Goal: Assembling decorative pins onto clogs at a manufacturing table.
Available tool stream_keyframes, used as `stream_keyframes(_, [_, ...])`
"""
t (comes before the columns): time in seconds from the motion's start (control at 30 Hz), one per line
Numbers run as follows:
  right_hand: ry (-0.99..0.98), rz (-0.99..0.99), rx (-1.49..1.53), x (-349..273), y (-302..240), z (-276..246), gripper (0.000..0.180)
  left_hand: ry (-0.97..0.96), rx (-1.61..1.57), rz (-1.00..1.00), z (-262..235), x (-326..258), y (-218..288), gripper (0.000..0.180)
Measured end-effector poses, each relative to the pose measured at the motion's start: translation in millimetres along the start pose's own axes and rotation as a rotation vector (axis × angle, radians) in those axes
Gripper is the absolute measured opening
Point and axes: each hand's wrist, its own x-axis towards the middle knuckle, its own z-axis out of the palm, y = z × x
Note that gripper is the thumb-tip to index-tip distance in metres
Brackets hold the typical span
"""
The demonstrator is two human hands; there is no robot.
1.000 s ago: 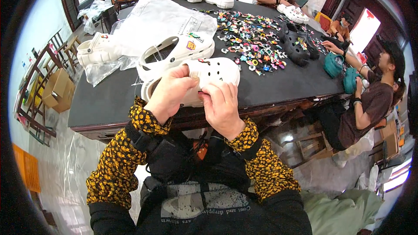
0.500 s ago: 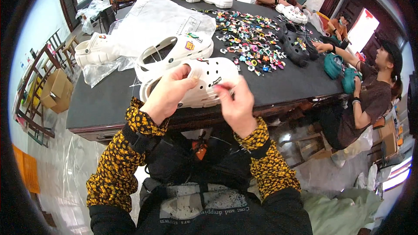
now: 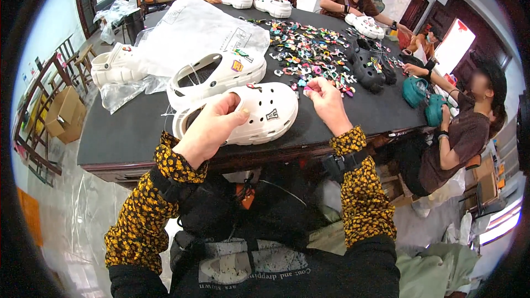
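My left hand (image 3: 211,128) grips a white clog (image 3: 255,128) at its opening, thumb on top and fingers out of sight inside. The clog lies near the table's front edge, toe to the right. A dark letter-shaped shoe charm (image 3: 272,113) sits on its holed top, with a small red-and-dark charm (image 3: 253,86) farther back. Right of the toe, my right hand (image 3: 330,105) is closed in a pinch at the near edge of a pile of colourful shoe charms (image 3: 312,49); anything between its fingertips is too small to make out. Behind stands a second white clog (image 3: 221,80) with charms.
A clear plastic bag (image 3: 193,38) covers the table's left part beside another white clog (image 3: 113,66). Black clogs (image 3: 365,63) stand right of the pile. At the right edge a co-worker (image 3: 455,143) handles teal clogs (image 3: 436,110); other people sit at the far side with white clogs.
My right hand has left the clog's top and moved right to the charm pile. The letter charm is now uncovered. My left hand still grips the clog, which has shifted slightly.
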Motion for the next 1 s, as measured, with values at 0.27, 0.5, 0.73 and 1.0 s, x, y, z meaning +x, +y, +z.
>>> stream_keyframes(0.27, [-0.200, 0.047, -0.102, 20, 31, 3, 0.019, 0.042, 0.059, 0.026, -3, 4, -1, 0.028])
stream_keyframes(0.5, [-0.046, -0.071, -0.130, 21, 46, 5, 0.024, 0.039, 0.063, 0.009, 5, 1, 5, 0.026])
stream_keyframes(0.73, [-0.115, 0.021, 0.079, 13, -34, 0, 0.018, 0.042, 0.095, 0.034, -4, 3, -3, 0.022])
stream_keyframes(1.0, [-0.194, -0.205, 0.016, 18, -44, 2, 0.021, 0.018, 1.075, 0.163, -3, 4, 49, 0.024])
